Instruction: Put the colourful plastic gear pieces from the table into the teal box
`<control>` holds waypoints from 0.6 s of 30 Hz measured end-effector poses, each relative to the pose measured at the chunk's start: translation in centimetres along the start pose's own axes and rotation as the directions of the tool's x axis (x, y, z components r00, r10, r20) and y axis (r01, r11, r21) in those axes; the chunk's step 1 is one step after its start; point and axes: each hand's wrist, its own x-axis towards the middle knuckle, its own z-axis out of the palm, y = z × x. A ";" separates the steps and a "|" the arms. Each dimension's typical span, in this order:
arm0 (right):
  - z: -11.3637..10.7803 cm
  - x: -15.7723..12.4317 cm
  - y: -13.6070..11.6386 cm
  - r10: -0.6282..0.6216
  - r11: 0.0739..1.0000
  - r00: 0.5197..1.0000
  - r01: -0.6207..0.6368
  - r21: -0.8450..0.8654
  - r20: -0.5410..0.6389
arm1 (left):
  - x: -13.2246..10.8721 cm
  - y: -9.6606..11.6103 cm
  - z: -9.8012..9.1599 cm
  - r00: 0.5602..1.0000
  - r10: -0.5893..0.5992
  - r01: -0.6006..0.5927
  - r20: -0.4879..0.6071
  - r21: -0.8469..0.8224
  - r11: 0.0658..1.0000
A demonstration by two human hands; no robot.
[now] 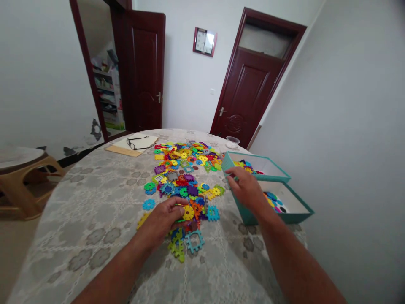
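My left hand (164, 217) is closed on a yellow notched disc (188, 213), thumb on its face, low over the near part of a pile of plastic building pieces; bits of green show by its fingers. My right hand (245, 188) hovers at the left side of two teal boxes, thumb and forefinger apart, with nothing visible between them. Its curled fingers are partly hidden. Below my left hand lie a light-blue square frame (195, 242) and a lime-green triangular piece (177, 247). A blue toothed square (213, 213) rests to the right of the yellow disc.
The near teal box (295, 218) and the far teal box (278, 166) hold coloured discs and pieces. More pieces (193, 156) spread across the table's middle. Eyeglasses (136, 145) lie on papers at the back left, and a clear bowl (233, 141) stands at the far edge.
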 end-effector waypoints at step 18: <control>-1.5 7.0 17.7 0.576 0.800 0.673 -0.347 -0.489 0.464 | 0.4 -0.5 -0.1 0.996 -0.083 0.083 -0.014 0.007 0.997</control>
